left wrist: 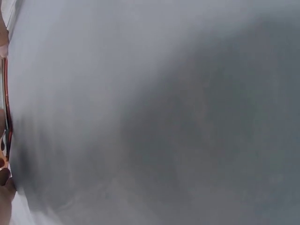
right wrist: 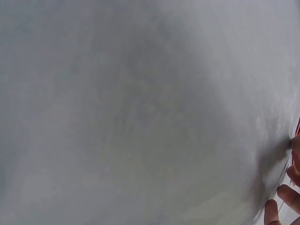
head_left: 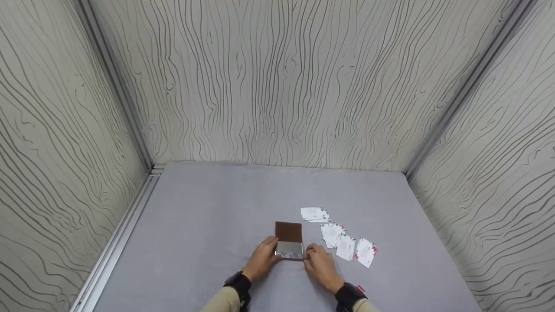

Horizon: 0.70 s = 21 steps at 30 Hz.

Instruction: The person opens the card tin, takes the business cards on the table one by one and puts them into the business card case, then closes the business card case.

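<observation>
A small brown card holder point(head_left: 288, 232) lies unfolded on the table in the head view, its far flap plain brown. A shiny, clear-looking sleeve point(head_left: 289, 249) covers its near half. My left hand point(head_left: 261, 259) holds the left edge of the holder, fingers along the side and thumb near the front corner. On the opposite side, my right hand point(head_left: 321, 264) pinches the right edge with curled fingers. Only the edge of the holder point(left wrist: 6, 89) and some fingertips show in the left wrist view. Fingers point(right wrist: 288, 197) of the right hand appear at the right wrist view's border.
Several white cards with floral corners lie right of the holder: a stack point(head_left: 315, 214) farther back, a fanned group point(head_left: 332, 234), and a single card point(head_left: 366, 252) outermost. Grey cloth covers the table point(head_left: 208, 208). Wood-grain panels point(head_left: 269, 86) enclose it, with a metal rail point(head_left: 117, 242) at left.
</observation>
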Motion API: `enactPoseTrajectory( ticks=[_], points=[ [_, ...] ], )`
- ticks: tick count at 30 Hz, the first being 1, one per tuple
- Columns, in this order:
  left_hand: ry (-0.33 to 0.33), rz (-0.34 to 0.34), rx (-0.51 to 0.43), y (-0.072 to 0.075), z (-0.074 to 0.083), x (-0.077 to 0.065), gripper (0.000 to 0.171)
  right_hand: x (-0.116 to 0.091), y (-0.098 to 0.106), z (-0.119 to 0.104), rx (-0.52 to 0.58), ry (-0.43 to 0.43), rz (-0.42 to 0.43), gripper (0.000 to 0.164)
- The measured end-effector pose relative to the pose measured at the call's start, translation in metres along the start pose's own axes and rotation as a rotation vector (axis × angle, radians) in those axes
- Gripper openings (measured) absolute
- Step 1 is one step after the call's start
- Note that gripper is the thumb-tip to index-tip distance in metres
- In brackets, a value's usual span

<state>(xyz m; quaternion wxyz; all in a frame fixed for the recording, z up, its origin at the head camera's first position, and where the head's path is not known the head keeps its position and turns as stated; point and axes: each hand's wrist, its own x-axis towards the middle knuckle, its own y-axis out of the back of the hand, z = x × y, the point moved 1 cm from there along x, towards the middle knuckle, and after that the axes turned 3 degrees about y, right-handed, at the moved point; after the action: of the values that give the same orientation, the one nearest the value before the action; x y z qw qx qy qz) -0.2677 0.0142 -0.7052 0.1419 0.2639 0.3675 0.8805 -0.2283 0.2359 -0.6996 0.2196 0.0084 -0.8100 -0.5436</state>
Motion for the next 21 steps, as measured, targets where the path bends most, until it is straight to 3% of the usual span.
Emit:
enactPoseTrajectory(
  ticks=[8, 21],
  points=[
    [-0.02, 0.053, -0.036, -0.0046, -0.0035, -0.0002, 0.038, 0.0004, 0.0009, -0.0013, 0.017, -0.006, -0.006, 0.013],
    [-0.016, 0.043, -0.033, -0.0004, 0.002, 0.0016, 0.029, 0.0006, 0.0015, -0.0015, 0.034, -0.027, -0.021, 0.014]
  ],
)
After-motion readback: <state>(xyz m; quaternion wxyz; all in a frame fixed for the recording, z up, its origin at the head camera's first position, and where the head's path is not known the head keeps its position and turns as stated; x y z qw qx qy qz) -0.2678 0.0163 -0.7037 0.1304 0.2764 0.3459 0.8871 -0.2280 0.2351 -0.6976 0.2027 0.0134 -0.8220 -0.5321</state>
